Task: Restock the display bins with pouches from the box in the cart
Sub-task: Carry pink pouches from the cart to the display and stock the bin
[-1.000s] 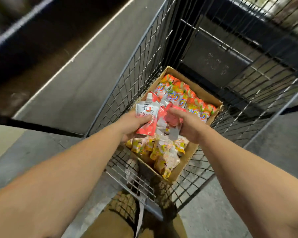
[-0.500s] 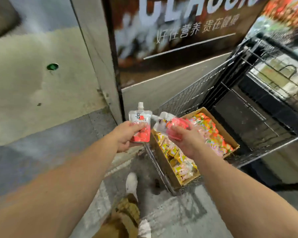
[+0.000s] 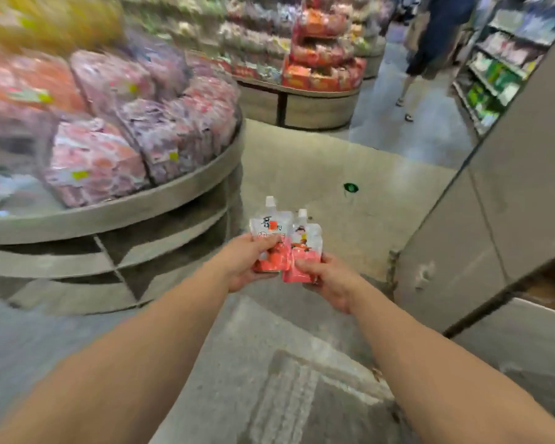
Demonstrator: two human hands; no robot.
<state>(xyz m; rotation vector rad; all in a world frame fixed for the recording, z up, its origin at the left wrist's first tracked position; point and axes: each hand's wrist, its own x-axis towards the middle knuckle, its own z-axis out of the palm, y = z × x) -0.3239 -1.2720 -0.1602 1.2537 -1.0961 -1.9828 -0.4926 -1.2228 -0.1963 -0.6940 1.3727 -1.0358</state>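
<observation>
My left hand (image 3: 244,261) grips a white and red spouted pouch (image 3: 269,232) upright by its lower half. Beside it, my right hand (image 3: 326,277) pinches a second pouch (image 3: 305,243) of the same kind, and the two pouches touch side by side. Both are held out over the floor in the middle of the view. To the left stands a round tiered display (image 3: 161,200) whose bins (image 3: 96,161) are heaped with blurred pink and purple pouches. The cart and its box are out of view.
A grey pillar (image 3: 494,219) rises close on the right. Farther back is another round display (image 3: 314,97) of red packs. A person (image 3: 436,46) stands in the aisle by shelves (image 3: 500,65) at top right. A green spot (image 3: 350,187) marks the floor.
My view has swung left from the cart to the round display. Both hands kept their pouches and brought them together, upright, in front of me.
</observation>
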